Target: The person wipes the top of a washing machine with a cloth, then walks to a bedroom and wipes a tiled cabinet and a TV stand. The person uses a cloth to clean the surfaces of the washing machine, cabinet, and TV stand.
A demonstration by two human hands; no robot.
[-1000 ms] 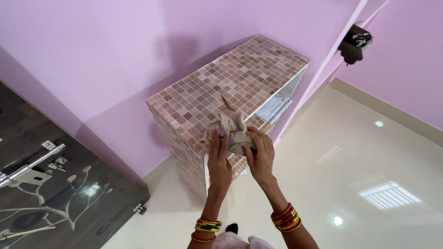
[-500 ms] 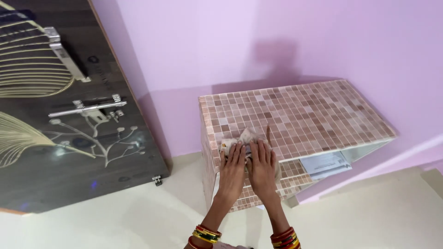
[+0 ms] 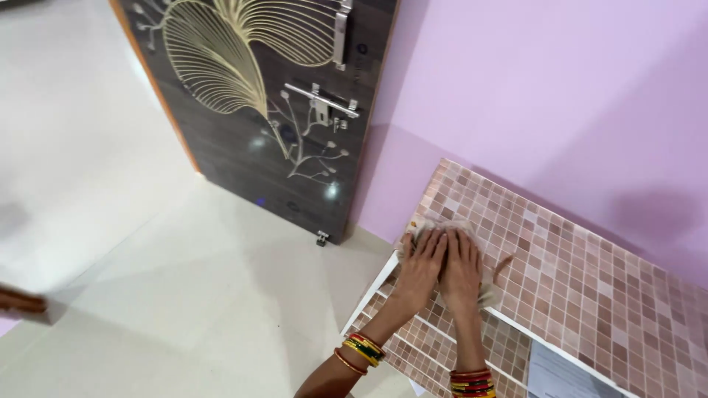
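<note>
Beige cloth (image 3: 487, 289) lies crumpled on the mosaic-tiled counter (image 3: 590, 280), near its front edge at the end closest to the dark door (image 3: 258, 110). The left hand (image 3: 422, 259) and right hand (image 3: 462, 267) rest side by side on the cloth, fingers stretched flat, pressing rather than gripping. A paper (image 3: 560, 372) lies on the shelf under the counter.

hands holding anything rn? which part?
Both the left hand and the right hand lie flat on a crumpled cloth, pressing its middle onto the tiled cabinet top; no closed grip shows.
</note>
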